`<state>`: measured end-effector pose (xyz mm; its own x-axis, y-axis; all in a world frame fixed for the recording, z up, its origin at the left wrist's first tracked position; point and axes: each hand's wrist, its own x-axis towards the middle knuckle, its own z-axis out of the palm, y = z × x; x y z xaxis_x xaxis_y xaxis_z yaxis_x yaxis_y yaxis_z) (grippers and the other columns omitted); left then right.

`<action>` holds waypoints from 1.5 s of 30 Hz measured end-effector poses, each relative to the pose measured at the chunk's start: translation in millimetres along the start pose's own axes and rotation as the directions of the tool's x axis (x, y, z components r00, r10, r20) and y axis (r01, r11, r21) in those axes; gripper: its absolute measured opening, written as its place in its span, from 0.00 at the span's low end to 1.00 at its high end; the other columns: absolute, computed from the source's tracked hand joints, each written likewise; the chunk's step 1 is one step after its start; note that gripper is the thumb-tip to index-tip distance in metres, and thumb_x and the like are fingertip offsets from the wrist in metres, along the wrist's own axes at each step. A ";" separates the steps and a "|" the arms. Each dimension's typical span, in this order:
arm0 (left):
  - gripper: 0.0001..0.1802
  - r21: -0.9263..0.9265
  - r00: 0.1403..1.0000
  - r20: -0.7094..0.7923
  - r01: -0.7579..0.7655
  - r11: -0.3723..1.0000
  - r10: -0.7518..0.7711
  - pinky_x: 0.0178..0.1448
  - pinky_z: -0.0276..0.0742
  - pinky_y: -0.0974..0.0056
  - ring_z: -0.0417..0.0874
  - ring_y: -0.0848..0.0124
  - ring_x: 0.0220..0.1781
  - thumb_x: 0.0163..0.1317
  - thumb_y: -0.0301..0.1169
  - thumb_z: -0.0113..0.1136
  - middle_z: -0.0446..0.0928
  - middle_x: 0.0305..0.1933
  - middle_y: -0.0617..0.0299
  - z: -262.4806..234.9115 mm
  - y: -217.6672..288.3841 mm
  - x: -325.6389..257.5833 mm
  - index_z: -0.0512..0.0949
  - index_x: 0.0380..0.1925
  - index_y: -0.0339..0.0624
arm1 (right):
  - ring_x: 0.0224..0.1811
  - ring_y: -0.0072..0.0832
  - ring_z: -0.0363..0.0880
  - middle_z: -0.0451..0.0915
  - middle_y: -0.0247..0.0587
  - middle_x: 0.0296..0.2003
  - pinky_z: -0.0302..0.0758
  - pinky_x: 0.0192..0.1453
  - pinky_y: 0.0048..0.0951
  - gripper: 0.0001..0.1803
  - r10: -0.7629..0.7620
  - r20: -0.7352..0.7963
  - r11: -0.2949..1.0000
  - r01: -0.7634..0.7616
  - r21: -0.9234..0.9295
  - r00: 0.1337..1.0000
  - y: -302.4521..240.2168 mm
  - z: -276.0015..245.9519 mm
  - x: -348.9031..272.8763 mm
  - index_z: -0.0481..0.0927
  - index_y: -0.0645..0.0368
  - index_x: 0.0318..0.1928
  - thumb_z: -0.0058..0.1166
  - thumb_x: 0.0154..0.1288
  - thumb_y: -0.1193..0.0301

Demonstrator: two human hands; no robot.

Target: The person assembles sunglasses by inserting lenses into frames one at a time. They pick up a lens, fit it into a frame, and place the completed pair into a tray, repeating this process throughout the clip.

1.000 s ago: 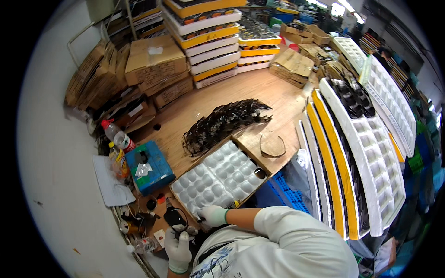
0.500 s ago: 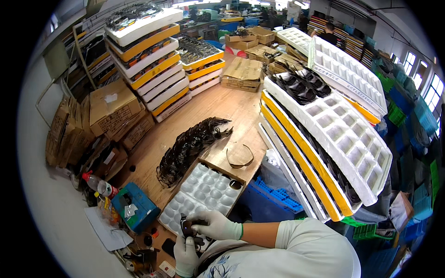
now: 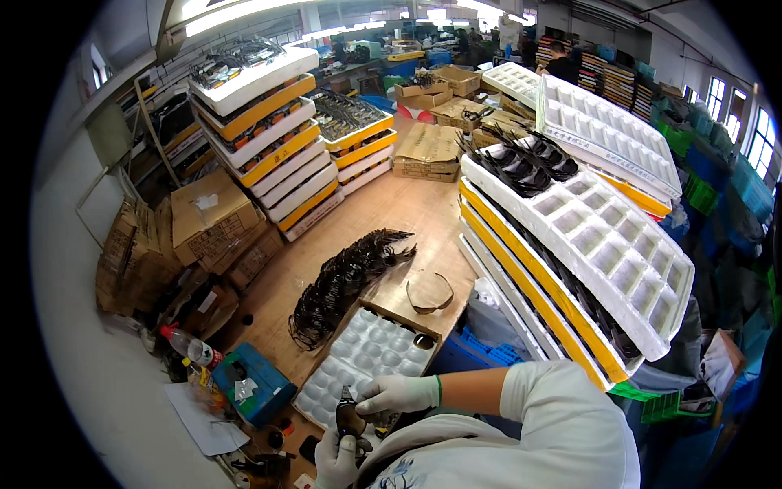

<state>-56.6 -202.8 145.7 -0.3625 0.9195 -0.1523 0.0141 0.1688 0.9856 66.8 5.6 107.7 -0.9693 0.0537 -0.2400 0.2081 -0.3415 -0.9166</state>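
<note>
My left hand (image 3: 336,460), in a white glove, grips the lower part of a pair of dark sunglasses (image 3: 350,421). My gloved right hand (image 3: 399,395) closes its fingers on the other side of the sunglasses. Both hands are low in the view, over the near edge of a pale tray with round hollows (image 3: 356,348). One dark lens (image 3: 423,341) lies in the tray's far right corner. Behind the tray, a long row of dark glasses frames (image 3: 346,285) rests on the wooden table. A single pair of glasses (image 3: 430,295) sits to its right.
Stacked foam trays (image 3: 599,236) stand close on the right, with several dark glasses on top. Tall tray stacks (image 3: 269,151) rise at the far left. Cardboard boxes (image 3: 213,216), plastic bottles (image 3: 191,345) and a blue box (image 3: 254,383) line the left side.
The view has tilted and shifted, so the scene sits lower and slightly right. The sunglasses have turned between my hands, showing more of a dark lens.
</note>
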 end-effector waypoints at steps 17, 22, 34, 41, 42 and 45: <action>0.15 0.048 0.999 -0.033 0.027 0.998 -0.026 0.31 0.72 0.70 0.78 0.77 0.26 0.75 0.35 0.52 0.80 0.26 0.63 -6.5 -17.8 9.3 0.79 0.40 0.32 | 0.34 0.26 0.75 0.81 0.44 0.30 0.75 0.43 0.34 0.16 -0.196 -0.123 0.869 0.114 -0.482 0.973 -10.9 27.8 -27.9 0.81 0.67 0.42 0.61 0.69 0.64; 0.14 0.052 0.994 0.065 0.082 0.995 -0.085 0.33 0.76 0.69 0.81 0.76 0.28 0.72 0.33 0.55 0.81 0.26 0.61 8.5 -27.4 31.9 0.79 0.37 0.30 | 0.33 0.25 0.77 0.81 0.43 0.30 0.76 0.42 0.34 0.14 -0.270 -0.193 0.906 0.181 -0.383 0.943 6.7 4.4 -40.0 0.82 0.66 0.43 0.64 0.66 0.66; 0.15 0.214 0.975 0.196 0.063 0.975 -0.106 0.34 0.81 0.67 0.85 0.73 0.28 0.64 0.28 0.60 0.85 0.29 0.55 75.3 -12.8 143.0 0.78 0.48 0.28 | 0.48 0.44 0.82 0.82 0.55 0.42 0.77 0.55 0.42 0.23 -0.412 -0.439 0.788 0.070 -0.612 0.799 9.1 -94.7 -42.8 0.81 0.64 0.50 0.67 0.60 0.61; 0.19 0.132 0.979 0.018 0.201 0.971 -0.205 0.45 0.82 0.57 0.87 0.59 0.38 0.63 0.41 0.65 0.86 0.37 0.51 110.4 -188.6 283.1 0.83 0.47 0.39 | 0.43 0.56 0.83 0.83 0.60 0.37 0.78 0.50 0.50 0.21 0.032 -0.149 0.604 -0.138 -0.785 0.988 -40.8 -175.3 -62.3 0.81 0.61 0.46 0.57 0.65 0.55; 0.19 0.458 0.995 -0.048 0.095 0.884 -0.082 0.48 0.81 0.52 0.86 0.53 0.42 0.63 0.44 0.64 0.85 0.38 0.51 124.8 -215.8 299.4 0.84 0.45 0.41 | 0.42 0.57 0.83 0.83 0.61 0.36 0.78 0.49 0.50 0.22 0.075 -0.156 0.627 -0.169 -0.761 0.985 -49.6 -184.2 -64.0 0.81 0.61 0.45 0.56 0.66 0.53; 0.24 0.852 0.980 0.136 -0.040 0.522 -0.147 0.61 0.74 0.48 0.78 0.51 0.61 0.59 0.50 0.64 0.81 0.51 0.52 162.0 -221.9 316.7 0.80 0.48 0.47 | 0.40 0.58 0.83 0.83 0.61 0.35 0.77 0.48 0.52 0.19 -0.017 -0.171 0.613 -0.125 -0.780 0.985 -61.2 -205.3 -68.7 0.81 0.62 0.41 0.56 0.65 0.56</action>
<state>-23.6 108.5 -133.2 -0.2305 0.9242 -0.3046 0.8158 0.3542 0.4572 147.6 215.5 114.6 -0.9360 0.2193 -0.2755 0.3509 0.5156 -0.7817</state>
